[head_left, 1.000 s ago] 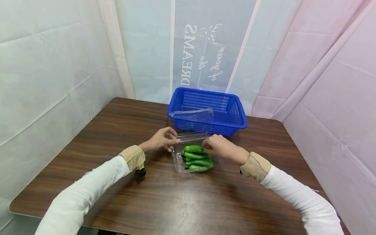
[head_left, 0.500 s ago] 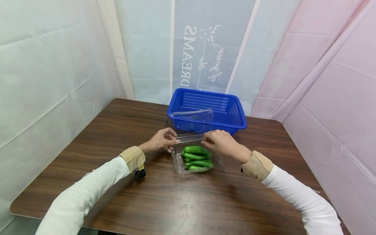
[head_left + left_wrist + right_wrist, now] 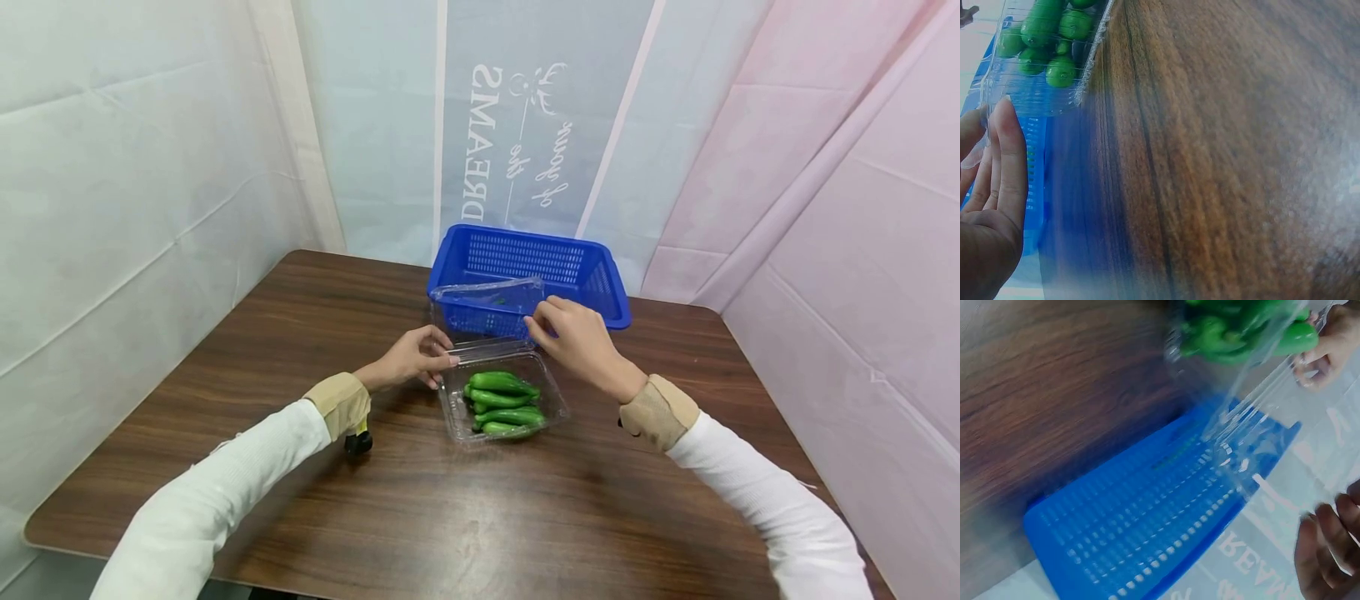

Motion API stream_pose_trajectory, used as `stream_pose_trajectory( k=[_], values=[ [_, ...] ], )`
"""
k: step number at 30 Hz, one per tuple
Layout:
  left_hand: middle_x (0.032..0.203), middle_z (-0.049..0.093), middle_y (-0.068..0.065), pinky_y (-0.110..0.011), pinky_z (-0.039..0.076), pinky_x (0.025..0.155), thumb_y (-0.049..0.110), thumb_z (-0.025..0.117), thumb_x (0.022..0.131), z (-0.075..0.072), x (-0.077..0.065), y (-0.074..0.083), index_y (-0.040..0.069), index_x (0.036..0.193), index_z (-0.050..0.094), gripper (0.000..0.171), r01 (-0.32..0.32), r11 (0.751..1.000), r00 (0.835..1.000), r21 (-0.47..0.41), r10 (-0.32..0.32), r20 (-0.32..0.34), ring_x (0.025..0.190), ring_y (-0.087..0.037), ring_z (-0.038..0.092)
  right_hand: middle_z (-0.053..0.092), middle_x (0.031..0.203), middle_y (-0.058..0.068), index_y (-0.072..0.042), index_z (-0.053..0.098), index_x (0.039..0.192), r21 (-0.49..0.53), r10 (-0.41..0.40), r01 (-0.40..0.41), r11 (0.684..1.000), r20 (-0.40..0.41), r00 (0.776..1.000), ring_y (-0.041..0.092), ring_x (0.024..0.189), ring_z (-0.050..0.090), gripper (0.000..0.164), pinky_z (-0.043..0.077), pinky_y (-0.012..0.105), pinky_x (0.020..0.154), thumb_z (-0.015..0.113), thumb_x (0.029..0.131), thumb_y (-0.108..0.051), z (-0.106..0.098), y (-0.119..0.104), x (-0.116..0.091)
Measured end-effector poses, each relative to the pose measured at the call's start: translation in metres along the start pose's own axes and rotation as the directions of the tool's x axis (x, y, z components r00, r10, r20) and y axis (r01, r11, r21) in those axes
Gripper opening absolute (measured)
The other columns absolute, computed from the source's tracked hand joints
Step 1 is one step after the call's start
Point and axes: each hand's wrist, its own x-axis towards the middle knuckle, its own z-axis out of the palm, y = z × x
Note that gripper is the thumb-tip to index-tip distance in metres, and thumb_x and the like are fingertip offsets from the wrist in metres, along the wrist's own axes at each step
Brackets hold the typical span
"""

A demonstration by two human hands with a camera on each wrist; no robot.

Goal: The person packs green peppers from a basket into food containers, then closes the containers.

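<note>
On the table, a clear plastic clamshell box stands with its lid raised at the back. Several long green peppers lie side by side in its base. My left hand pinches the box at its back left corner by the hinge, and the left wrist view shows thumb and fingers at the clear edge. Beside the lid's right side is my right hand, its fingers loosely bent. In the right wrist view those fingers appear a little apart from the plastic, with nothing between them.
Behind the box sits a blue perforated basket, seen partly through the lid. Brown wood-grain table surrounds them. Fabric sheets hang at the back and both sides.
My right hand has moved up and back from the peppers, past the hinge, to beside the raised lid. My left hand keeps its place on the box. The peppers have stayed put.
</note>
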Motion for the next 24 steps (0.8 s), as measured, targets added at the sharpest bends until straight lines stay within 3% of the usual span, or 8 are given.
stream_pose_trajectory(
  k=[9,15,24],
  values=[
    [0.094,0.054,-0.022,-0.057,0.047,0.062,0.008,0.066,0.08,-0.001,0.004,-0.003,-0.01,0.111,0.044,0.042,0.004,1.0,1.0,0.009,-0.004,0.003,0.061,-0.03,0.059,0.045,0.066,-0.004,-0.015,0.051,0.068,-0.1,0.056,-0.067,0.993,-0.109,0.992,0.011,0.053,0.04,0.02,0.035,0.026,0.044,0.054,0.086,-0.022,0.003,0.024,-0.001],
    [0.094,0.054,-0.02,-0.054,0.049,0.059,0.013,0.068,0.079,-0.003,0.012,-0.017,-0.006,0.111,0.045,0.044,-0.004,1.0,1.0,0.009,0.004,-0.019,0.06,-0.027,0.059,0.044,0.064,-0.002,-0.014,0.049,0.067,-0.118,0.094,-0.11,0.987,-0.133,0.987,0.013,0.051,0.04,0.021,0.034,0.027,0.043,0.054,0.087,-0.021,0.005,0.035,0.0],
    [0.09,0.056,-0.018,-0.046,0.052,0.054,0.015,0.07,0.077,-0.004,0.013,-0.025,0.0,0.105,0.048,0.038,-0.039,0.999,0.998,0.029,0.041,-0.046,0.059,-0.026,0.059,0.046,0.064,0.0,-0.012,0.053,0.068,-0.128,0.145,-0.167,0.978,-0.167,0.975,0.016,0.051,0.042,0.022,0.036,0.031,0.043,0.051,0.088,-0.022,0.012,0.051,0.005]
  ],
)
